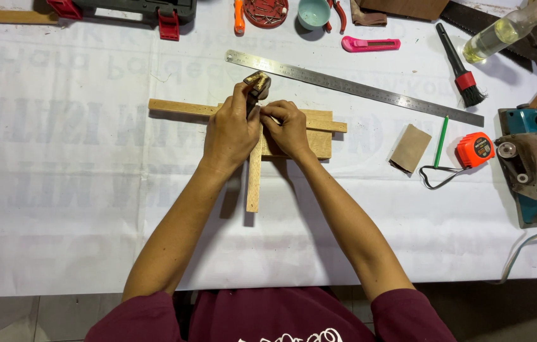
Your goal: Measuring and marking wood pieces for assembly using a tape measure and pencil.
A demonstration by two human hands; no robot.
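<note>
Fingers of the left hand (229, 134) are clenching a hammer (257, 87) close up under its head, while the right hand (288, 129) is pinching something too small to make out, perhaps a nail, against the crossed wooden strips (254, 180) lying mid-table, at 12 o'clock from the person. Striking with fingertips sitting this near the hammer head is risking a bruised finger. Gripping so short could also be sending a glancing blow that shifts the loose strips out of square toward the steel ruler (350, 86) at 1 o'clock.
</note>
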